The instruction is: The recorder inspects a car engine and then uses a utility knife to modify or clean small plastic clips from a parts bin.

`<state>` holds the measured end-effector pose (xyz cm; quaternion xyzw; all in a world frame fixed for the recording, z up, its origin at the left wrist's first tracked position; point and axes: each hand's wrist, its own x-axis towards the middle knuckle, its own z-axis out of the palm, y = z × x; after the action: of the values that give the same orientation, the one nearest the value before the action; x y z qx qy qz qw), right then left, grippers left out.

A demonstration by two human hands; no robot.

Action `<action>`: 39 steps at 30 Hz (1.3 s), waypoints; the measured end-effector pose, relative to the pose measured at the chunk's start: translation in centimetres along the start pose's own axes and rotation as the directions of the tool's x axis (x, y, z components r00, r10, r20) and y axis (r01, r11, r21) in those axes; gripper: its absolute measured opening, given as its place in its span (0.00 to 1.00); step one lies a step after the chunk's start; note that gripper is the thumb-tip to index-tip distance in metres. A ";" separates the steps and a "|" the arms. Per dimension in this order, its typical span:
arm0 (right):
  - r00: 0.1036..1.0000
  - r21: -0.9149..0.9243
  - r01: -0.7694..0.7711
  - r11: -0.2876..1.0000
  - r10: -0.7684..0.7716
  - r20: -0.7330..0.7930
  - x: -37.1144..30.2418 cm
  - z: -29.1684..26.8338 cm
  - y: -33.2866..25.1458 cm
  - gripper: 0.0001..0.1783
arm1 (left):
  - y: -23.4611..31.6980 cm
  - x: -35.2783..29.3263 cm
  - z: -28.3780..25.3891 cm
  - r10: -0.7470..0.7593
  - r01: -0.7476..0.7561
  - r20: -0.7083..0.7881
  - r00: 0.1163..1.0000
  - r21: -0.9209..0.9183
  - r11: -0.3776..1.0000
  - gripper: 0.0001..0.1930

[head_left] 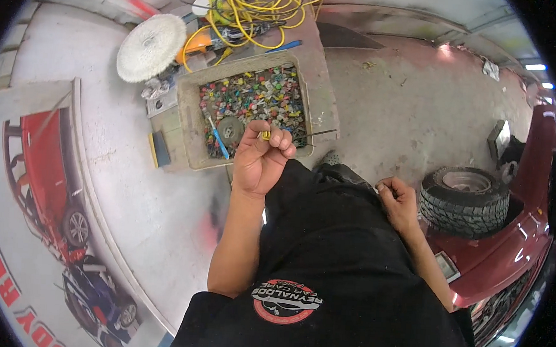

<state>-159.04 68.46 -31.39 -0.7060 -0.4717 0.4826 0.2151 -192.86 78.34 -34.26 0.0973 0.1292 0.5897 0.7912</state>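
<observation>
Raised over the near edge of a plastic bin (pixel 189 122), my left hand (pixel 258 163) pinches a small yellow piece (pixel 266 136) between thumb and fingers. It looks like a plastic clip. The bin holds a heap of small multicoloured plastic pieces (pixel 257 94). A grey disc (pixel 230 131) and a blue-handled tool (pixel 217 140) with a pale tip lie on the heap, left of my hand. A thin dark rod (pixel 318 133) crosses the bin's right rim. Down by my right thigh, my right hand (pixel 400 202) has its fingers curled in; whatever they hold is hidden.
Behind the bin lie a round white buffing pad (pixel 151 47), an orange power tool (pixel 200 42) and a coiled yellow cord (pixel 255 12). To the right are a tyre (pixel 465 208) and red car bodywork (pixel 507 248). A banner (pixel 43 224) covers the left side.
</observation>
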 end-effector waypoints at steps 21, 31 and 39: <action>0.892 0.065 -0.358 0.931 0.362 -0.270 -6.4 13.6 -3.9 0.12 | 3.9 18.9 -18.2 0.031 0.076 -0.070 0.997 0.826 -0.559 0.20; 0.848 0.160 -0.379 0.912 0.411 -0.334 -6.7 14.8 -4.3 0.12 | 5.5 12.1 -17.5 -0.343 0.007 -0.319 0.884 0.741 -0.671 0.19; 0.881 0.167 -0.346 0.923 0.381 -0.281 -4.4 14.4 -5.2 0.12 | 4.1 20.1 -16.0 -0.165 0.109 -0.304 0.938 0.712 -0.694 0.32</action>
<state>-174.54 64.88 -31.72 -0.8353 -0.2635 0.4238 0.2306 -196.28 98.81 -49.95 0.7395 0.5880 -0.0263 0.3267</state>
